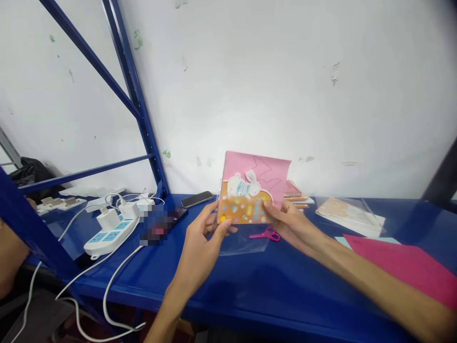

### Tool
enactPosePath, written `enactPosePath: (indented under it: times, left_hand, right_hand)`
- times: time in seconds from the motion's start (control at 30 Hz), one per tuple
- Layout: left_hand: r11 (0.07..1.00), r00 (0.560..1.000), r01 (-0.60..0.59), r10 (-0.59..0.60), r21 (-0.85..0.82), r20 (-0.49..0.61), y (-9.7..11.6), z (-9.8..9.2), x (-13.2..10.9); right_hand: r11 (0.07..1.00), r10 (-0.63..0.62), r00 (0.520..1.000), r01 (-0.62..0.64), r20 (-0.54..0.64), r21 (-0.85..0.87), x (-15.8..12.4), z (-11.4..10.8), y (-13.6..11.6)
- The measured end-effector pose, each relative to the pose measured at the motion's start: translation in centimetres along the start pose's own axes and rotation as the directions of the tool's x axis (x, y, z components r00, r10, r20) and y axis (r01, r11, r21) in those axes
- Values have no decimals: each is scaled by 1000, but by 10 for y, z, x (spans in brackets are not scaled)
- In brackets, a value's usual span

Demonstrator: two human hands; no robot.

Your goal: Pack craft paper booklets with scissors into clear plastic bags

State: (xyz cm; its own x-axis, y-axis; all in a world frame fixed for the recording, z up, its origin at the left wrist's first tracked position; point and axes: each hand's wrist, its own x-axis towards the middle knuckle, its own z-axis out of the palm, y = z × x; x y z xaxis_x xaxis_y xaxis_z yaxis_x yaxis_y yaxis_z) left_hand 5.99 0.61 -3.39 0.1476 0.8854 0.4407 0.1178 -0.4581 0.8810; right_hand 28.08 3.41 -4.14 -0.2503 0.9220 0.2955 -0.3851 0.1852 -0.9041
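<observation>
Both my hands hold up a pack of coloured paper above a blue shelf surface. Its front card is orange with a white rabbit, and pink sheets stand behind it. My left hand pinches the pack's lower left corner. My right hand grips its lower right edge. A clear plastic sleeve hangs below the pack, partly on the shelf. Pink scissors lie on the shelf just under the pack, beside my right hand.
A white power strip with plugged chargers and trailing cables lies at left, with a black phone behind it. A magenta paper sheet and a clear-wrapped pack lie at right. Blue shelf uprights stand against the white wall.
</observation>
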Motion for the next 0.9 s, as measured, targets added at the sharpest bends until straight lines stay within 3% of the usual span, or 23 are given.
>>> enactPosePath:
  times: [0.27,0.43,0.7,0.9]
  left_hand:
    - [965,988,115,-86,-237,128,-11,3,6]
    - [954,973,162,-111,-251,203,-16,1,8]
    - [968,982,136,-103,-209,159,-22,-6,12]
    - [984,988,118,-102,-136,118,-17,-10,12]
  right_hand:
    - [999,-28,999,27,-24,-34,-1,-11,3]
    - [997,-63,998,62,-21,-55,1,-15,7]
    - [988,80,997,-82,-18,-131,-2,-13,14]
    - [948,19,999,-9,28,-319,-1,-21,14]
